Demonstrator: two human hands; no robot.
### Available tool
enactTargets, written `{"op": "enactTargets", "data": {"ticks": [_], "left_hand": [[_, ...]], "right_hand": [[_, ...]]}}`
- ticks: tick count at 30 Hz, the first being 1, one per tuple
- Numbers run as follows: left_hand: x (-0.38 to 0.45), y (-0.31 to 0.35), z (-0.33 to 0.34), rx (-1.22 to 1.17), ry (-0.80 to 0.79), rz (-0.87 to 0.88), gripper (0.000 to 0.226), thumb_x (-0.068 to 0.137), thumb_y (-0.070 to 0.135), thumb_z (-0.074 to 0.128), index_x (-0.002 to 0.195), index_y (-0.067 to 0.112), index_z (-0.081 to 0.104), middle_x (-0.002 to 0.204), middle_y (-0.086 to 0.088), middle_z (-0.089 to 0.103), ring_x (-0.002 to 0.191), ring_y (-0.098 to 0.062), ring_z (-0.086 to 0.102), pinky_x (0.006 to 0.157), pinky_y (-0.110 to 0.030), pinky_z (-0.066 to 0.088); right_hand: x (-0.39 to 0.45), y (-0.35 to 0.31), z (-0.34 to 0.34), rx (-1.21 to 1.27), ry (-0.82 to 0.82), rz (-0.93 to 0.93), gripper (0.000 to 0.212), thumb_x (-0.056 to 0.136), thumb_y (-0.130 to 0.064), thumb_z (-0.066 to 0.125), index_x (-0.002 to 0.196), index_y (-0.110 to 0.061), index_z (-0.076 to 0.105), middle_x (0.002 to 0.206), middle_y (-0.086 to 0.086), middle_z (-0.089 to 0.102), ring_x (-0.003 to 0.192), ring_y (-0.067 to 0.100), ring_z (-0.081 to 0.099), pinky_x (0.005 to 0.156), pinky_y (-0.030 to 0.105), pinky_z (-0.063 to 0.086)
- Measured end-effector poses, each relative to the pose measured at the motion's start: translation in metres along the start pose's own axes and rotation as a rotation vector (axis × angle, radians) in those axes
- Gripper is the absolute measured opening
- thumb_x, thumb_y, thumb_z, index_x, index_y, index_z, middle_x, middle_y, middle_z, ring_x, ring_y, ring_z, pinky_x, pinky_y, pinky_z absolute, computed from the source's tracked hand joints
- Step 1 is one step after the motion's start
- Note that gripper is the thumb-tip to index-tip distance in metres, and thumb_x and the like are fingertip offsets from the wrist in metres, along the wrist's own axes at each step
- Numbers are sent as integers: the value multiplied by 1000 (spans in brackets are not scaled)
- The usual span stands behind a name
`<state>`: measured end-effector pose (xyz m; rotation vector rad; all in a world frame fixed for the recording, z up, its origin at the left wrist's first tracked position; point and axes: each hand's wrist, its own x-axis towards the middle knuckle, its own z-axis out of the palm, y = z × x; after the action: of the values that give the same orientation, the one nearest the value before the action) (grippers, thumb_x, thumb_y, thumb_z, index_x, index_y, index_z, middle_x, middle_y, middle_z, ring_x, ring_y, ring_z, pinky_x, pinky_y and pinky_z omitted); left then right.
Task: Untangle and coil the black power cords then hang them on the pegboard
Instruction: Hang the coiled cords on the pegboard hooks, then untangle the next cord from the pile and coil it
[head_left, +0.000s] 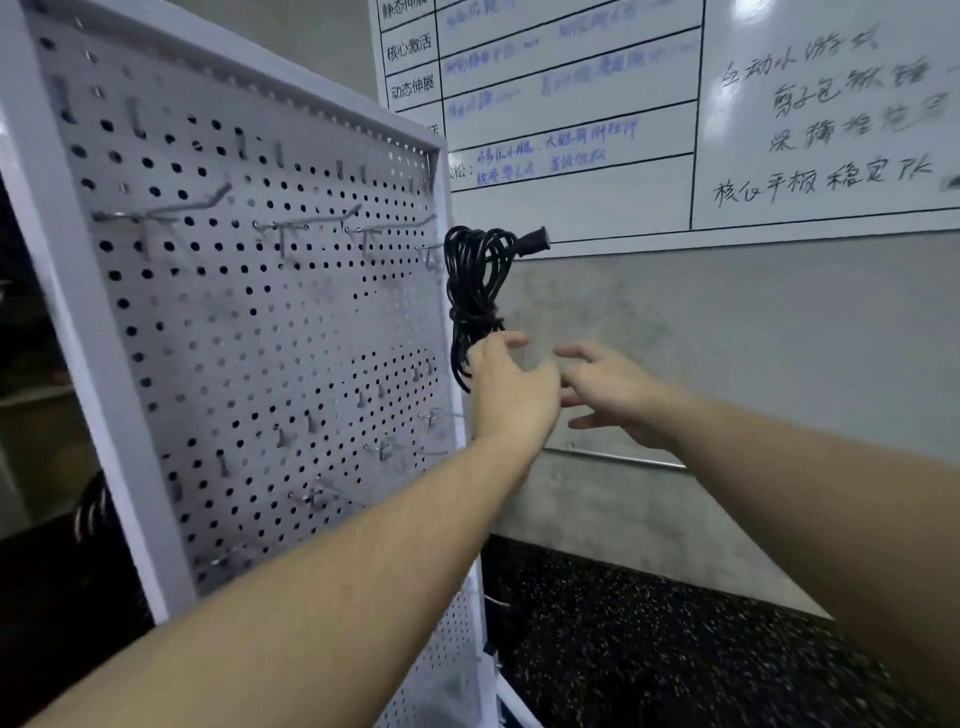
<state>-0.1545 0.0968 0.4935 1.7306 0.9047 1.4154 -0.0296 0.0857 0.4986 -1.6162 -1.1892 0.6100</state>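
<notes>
A coiled black power cord (475, 280) hangs from a hook at the right edge of the white pegboard (249, 322), its plug (535, 241) sticking out to the right at the top. My left hand (511, 384) is at the coil's lower end with relaxed fingers, and the cord's bottom loops pass behind it. Whether it touches the cord is unclear. My right hand (613, 395) is just to the right of it, fingers spread, holding nothing.
Several bare metal hooks (291, 226) stick out of the pegboard. A whiteboard (675, 104) with writing hangs on the grey wall behind. A metal rail (618, 458) runs along the wall. Dark speckled floor (675, 649) lies below.
</notes>
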Motion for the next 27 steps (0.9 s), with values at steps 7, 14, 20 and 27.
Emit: {"op": "enactTargets", "data": {"ticks": [7, 14, 20, 27], "left_hand": [[-75, -78, 34, -78, -409, -289, 11, 98, 14, 55, 98, 25, 53, 103, -4, 62, 86, -21, 60, 72, -37, 50], [-142, -182, 56, 110, -767, -530, 10, 100, 16, 58, 105, 20, 51, 96, -3, 57, 79, -19, 62, 66, -36, 55], [-195, -283, 62, 359, -933, -679, 25, 96, 15, 67, 117, 17, 52, 104, -9, 61, 86, -20, 60, 76, -38, 57], [-248, -397, 56, 623, -1020, -825, 48, 90, 21, 74, 131, 15, 51, 116, -11, 60, 89, -23, 60, 72, -35, 56]], "right_hand": [[-50, 92, -17, -62, -15, 179, 32, 100, -20, 50, 131, -28, 56, 121, 3, 65, 97, 18, 67, 73, 32, 58], [-96, 215, 5, -157, -78, 361, 29, 102, -14, 52, 129, -21, 61, 106, 9, 66, 76, 17, 63, 53, 28, 52], [-131, 330, 49, -195, -246, 564, 32, 101, -18, 55, 133, -21, 59, 108, 2, 65, 85, 17, 68, 64, 33, 61], [-166, 434, 114, -98, -393, 814, 39, 101, -18, 57, 139, -13, 53, 117, 14, 65, 84, 17, 67, 87, 42, 62]]}}
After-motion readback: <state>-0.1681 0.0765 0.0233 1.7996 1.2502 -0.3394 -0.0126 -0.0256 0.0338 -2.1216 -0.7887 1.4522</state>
